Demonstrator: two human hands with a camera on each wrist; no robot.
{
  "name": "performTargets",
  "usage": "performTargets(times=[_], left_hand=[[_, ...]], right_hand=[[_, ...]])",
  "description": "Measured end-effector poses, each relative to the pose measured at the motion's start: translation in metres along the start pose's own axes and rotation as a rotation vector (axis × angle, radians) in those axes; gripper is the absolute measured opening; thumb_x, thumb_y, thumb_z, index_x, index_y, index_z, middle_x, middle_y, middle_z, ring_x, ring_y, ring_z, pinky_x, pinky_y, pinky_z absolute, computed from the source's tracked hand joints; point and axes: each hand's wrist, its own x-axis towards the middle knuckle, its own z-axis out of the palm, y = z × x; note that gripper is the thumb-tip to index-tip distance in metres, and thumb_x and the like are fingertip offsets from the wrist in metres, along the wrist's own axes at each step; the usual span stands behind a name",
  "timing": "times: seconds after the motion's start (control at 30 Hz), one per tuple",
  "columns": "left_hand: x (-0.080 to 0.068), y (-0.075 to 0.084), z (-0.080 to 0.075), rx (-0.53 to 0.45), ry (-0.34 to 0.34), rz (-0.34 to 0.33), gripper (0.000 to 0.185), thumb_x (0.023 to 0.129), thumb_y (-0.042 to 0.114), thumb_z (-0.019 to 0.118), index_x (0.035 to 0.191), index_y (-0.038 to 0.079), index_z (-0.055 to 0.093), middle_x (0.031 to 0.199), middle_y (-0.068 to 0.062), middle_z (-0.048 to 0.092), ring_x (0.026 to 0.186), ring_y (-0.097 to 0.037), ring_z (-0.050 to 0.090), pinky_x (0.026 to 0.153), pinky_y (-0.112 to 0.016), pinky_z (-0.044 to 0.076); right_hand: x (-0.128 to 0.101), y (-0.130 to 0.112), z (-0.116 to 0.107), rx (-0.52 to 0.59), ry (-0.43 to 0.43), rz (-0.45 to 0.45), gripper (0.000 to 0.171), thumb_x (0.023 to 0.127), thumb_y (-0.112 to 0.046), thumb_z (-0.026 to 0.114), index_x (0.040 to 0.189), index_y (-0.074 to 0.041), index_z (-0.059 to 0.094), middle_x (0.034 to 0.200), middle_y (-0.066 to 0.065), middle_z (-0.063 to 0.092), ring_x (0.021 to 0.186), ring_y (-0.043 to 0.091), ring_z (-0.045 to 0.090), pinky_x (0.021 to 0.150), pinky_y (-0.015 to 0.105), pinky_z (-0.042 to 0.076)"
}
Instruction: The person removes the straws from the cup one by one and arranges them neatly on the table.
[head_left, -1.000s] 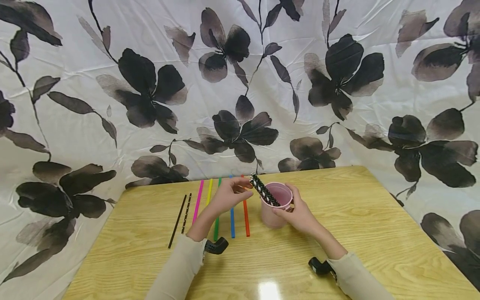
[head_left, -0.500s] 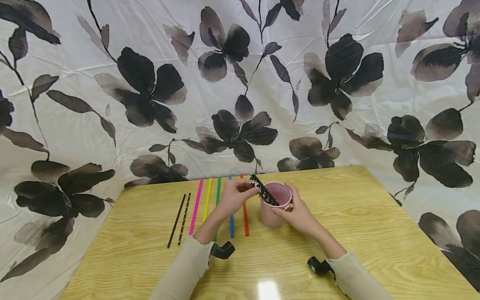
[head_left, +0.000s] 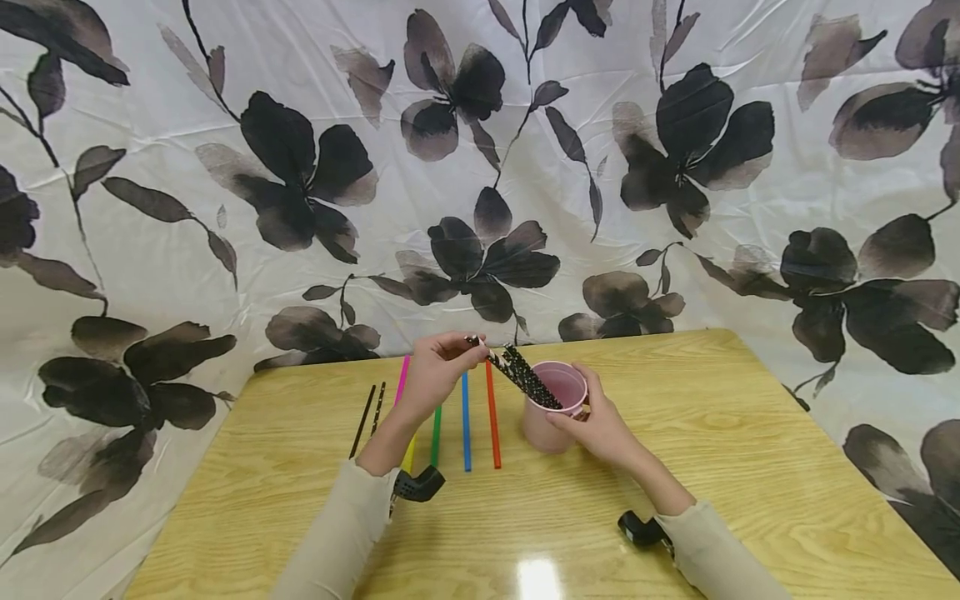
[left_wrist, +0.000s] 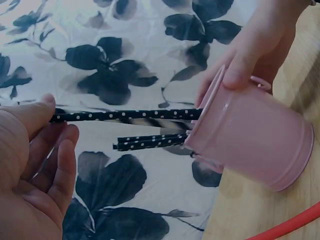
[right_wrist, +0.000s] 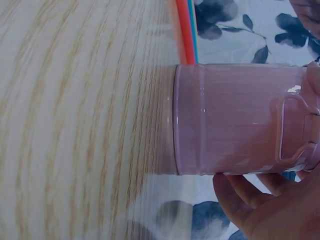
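Note:
My left hand pinches the end of a black straw with white dots between thumb and fingertips. That straw slants out of a small pink bucket, its lower end hidden inside. More black dotted straws lean against the bucket's rim, below the pinched one in the left wrist view. A blurred dark-striped straw shows behind it. My right hand holds the bucket at its rim and right side, thumb in front; the bucket stands upright on the wooden table.
Left of the bucket lie single straws in a spaced row: red, blue, green, yellow, pink, black patterned and plain black. A floral cloth hangs behind the table's back edge.
My left hand has closed on a dotted straw and drawn it up and left, apart from the bunch in the bucket. The right hand and the bucket have stayed in place.

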Motion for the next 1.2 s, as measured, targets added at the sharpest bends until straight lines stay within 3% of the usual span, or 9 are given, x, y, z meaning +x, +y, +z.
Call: performTargets(times=[0.13,0.27,0.5,0.67,0.97,1.2], left_hand=[[0.002,0.004,-0.005,0.007,0.030,-0.019,0.025,0.088,0.001,0.071,0.112,-0.006,0.069,0.085,-0.005,0.072,0.080,-0.016,0.068,0.075,-0.030,0.055],[0.004,0.005,-0.012,-0.014,0.093,0.042,0.030,0.086,0.002,0.073,0.115,-0.004,0.066,0.081,0.000,0.071,0.074,-0.018,0.068,0.071,-0.029,0.055],[0.007,0.024,-0.037,-0.152,0.258,0.158,0.028,0.082,-0.002,0.075,0.091,0.005,0.050,0.079,-0.011,0.070,0.071,-0.018,0.070,0.066,-0.030,0.057],[0.006,0.033,-0.064,-0.165,0.336,0.187,0.020,0.083,-0.006,0.073,0.082,0.001,0.055,0.075,-0.007,0.067,0.071,-0.016,0.070,0.065,-0.030,0.058],[-0.005,0.032,-0.111,-0.116,0.403,0.130,0.013,0.085,-0.003,0.072,0.087,-0.005,0.059,0.077,-0.010,0.066,0.061,-0.014,0.066,0.060,-0.027,0.057],[-0.014,0.026,-0.143,-0.023,0.479,-0.011,0.013,0.087,0.001,0.072,0.096,-0.006,0.066,0.082,-0.006,0.067,0.068,-0.012,0.067,0.060,-0.021,0.055]], right_hand=[[0.001,0.005,0.000,0.004,0.004,-0.003,0.085,0.086,-0.011,0.075,0.150,-0.001,0.020,0.140,0.031,0.040,0.126,0.044,0.044,0.099,0.051,0.042],[0.008,0.028,0.004,-0.001,0.012,0.000,0.088,0.086,-0.017,0.077,0.152,-0.008,0.019,0.142,0.027,0.041,0.127,0.041,0.045,0.099,0.052,0.041],[0.012,0.045,0.007,-0.005,0.008,0.011,0.091,0.084,-0.028,0.079,0.152,-0.016,0.019,0.142,0.020,0.043,0.127,0.035,0.045,0.100,0.049,0.042],[0.013,0.045,0.006,-0.023,0.021,0.017,0.094,0.082,-0.033,0.080,0.152,-0.016,0.019,0.141,0.020,0.043,0.128,0.034,0.045,0.102,0.049,0.040],[0.011,0.044,0.005,-0.031,0.019,0.025,0.095,0.083,-0.033,0.079,0.152,-0.013,0.017,0.142,0.021,0.042,0.129,0.034,0.043,0.103,0.050,0.039],[0.012,0.045,0.005,-0.028,0.021,0.018,0.095,0.083,-0.032,0.079,0.152,-0.012,0.017,0.141,0.021,0.043,0.128,0.035,0.044,0.102,0.050,0.040]])
